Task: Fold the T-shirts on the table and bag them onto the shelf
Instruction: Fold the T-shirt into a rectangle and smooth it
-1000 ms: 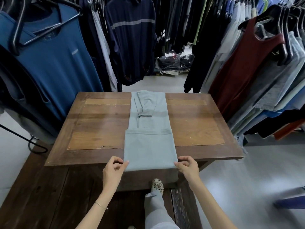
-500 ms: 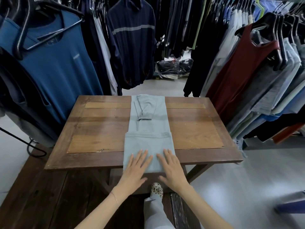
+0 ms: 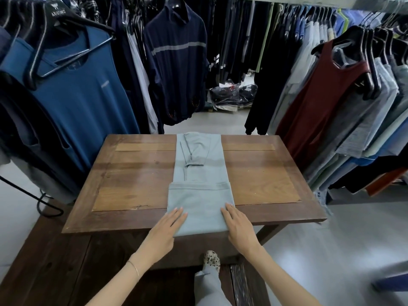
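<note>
Wooden table [image 3: 136, 186], flat hands [image 3: 167, 226] pressing folded T-shirt [image 3: 198, 202]

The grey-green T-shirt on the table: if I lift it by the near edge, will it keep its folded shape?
Probably not. The T-shirt lies thin and flat in soft layers, so it would likely sag and unfold. Both hands, left and right, press it flat, which suggests light cloth that shifts easily on the smooth wooden table.

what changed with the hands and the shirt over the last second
Both hands let go of the shirt's near corners, flattened on the folded part, then slid apart. Now the left hand and right hand press flat at its left and right edges. The shirt's fold and its place on the table stayed the same.
</note>
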`<move>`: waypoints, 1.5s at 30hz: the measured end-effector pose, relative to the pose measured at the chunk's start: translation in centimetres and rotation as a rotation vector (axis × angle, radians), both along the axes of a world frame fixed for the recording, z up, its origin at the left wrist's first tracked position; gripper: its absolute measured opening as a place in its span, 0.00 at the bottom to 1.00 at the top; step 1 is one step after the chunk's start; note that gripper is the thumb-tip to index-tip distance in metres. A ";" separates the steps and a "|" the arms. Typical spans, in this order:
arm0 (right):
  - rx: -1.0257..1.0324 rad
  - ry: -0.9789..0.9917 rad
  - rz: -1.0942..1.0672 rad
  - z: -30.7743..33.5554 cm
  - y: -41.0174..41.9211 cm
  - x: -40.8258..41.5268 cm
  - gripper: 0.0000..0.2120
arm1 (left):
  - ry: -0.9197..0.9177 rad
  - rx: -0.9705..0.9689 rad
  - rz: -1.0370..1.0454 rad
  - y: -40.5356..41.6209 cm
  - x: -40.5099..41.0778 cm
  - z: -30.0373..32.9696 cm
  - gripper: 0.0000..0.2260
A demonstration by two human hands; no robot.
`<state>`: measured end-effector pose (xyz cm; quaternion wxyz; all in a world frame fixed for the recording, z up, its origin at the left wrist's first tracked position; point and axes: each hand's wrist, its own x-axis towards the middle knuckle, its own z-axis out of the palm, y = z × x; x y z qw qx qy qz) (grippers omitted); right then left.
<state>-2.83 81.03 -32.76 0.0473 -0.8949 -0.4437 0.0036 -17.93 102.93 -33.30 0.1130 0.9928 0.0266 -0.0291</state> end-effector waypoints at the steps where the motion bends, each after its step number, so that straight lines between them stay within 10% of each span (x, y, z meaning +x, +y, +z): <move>1: 0.006 0.002 -0.018 0.2 0.0 0.2 0.38 | -0.030 -0.075 0.047 0.4 -0.3 0.0 0.39; 17: 0.073 0.527 -0.076 4.7 -0.7 2.6 0.07 | -0.114 -0.475 0.337 2.4 -0.8 1.4 0.11; 27: 0.081 0.924 -0.065 7.6 -2.0 3.1 0.12 | -0.322 -0.736 0.343 0.9 -1.1 3.2 0.10; 35: 0.637 1.047 -0.338 9.2 3.0 6.9 0.13 | -0.506 -0.779 0.604 3.4 6.6 6.3 0.10; 45: 0.609 0.925 -0.785 1.6 6.3 6.8 0.14 | -0.262 -0.895 0.971 3.9 8.7 0.9 0.17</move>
